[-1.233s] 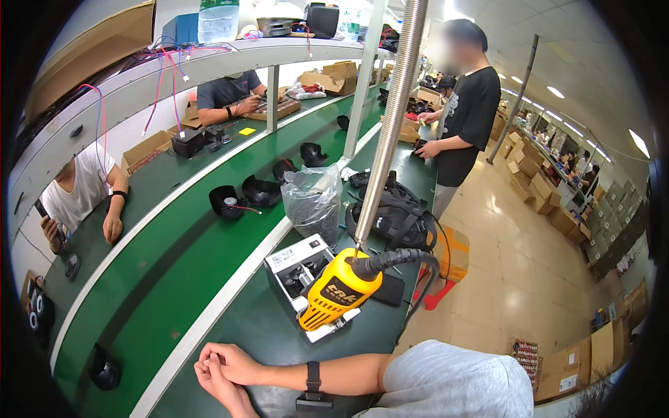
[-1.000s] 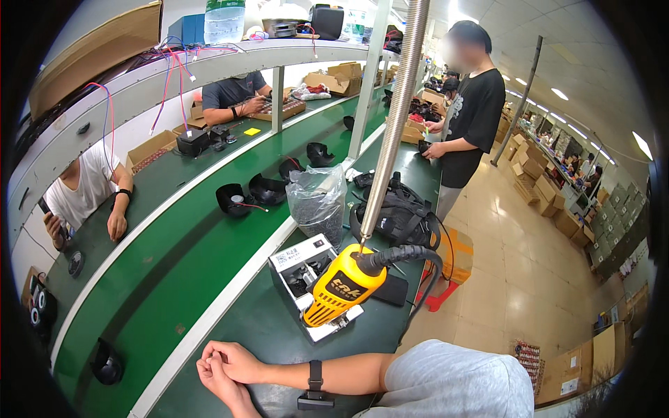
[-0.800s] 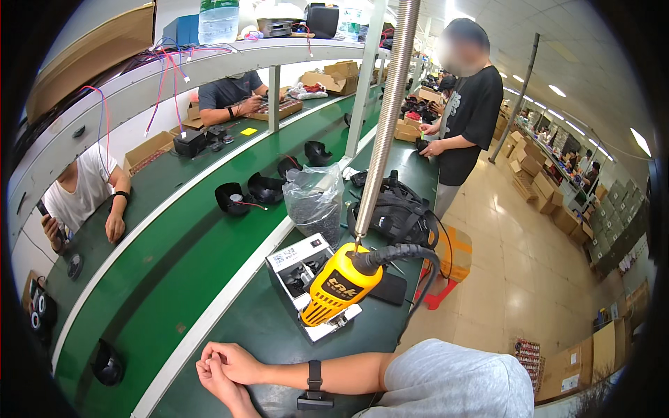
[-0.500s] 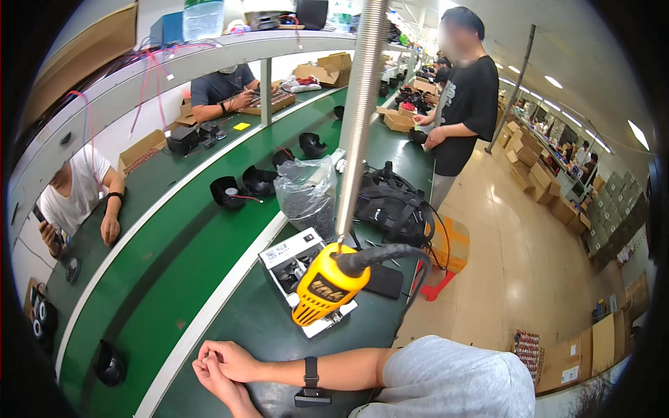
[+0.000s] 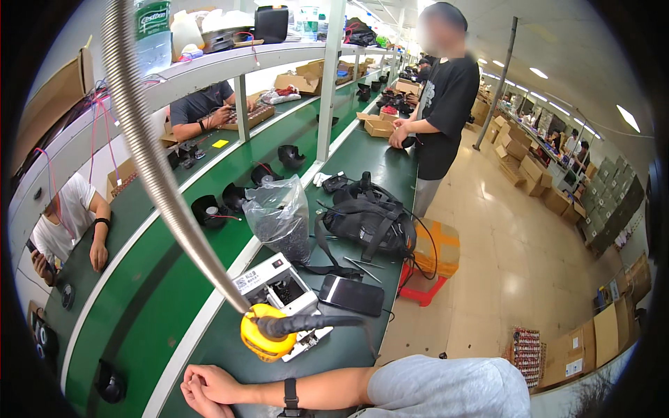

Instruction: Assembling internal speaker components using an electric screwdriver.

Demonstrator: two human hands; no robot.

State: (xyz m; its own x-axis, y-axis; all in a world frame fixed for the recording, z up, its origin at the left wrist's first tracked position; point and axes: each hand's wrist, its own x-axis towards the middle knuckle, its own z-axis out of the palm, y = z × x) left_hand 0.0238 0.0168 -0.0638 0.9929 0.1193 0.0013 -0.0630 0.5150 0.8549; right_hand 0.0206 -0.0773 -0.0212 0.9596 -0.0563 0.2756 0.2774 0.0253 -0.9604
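Observation:
My right hand [image 5: 214, 383] and my left hand [image 5: 198, 402] rest together over the near workbench, fingers curled in and touching. The right lies partly over the left. Whether something small is between the fingers is hidden. A black band [image 5: 290, 394] circles my right wrist. Beyond the hands, a yellow power screwdriver [image 5: 265, 341] hangs from a long metal spring [image 5: 164, 188], its black cable [image 5: 313, 322] trailing right. It partly covers a white screw feeder [image 5: 260, 274] on the bench. A black phone [image 5: 352, 295] lies right of the feeder, near thin metal tools [image 5: 364, 270].
A green conveyor [image 5: 139, 306] carrying black plastic shells [image 5: 208, 210] runs along the left. A clear plastic bag [image 5: 279, 212] and a black strapped bag [image 5: 369, 221] lie farther up the bench. A co-worker [image 5: 446, 104] stands beyond; two more sit across the conveyor.
The whole view has shifted slightly. The hanging screwdriver now appears farther left and lower, its spring slanting, so more of the feeder and phone shows. My hands stay together.

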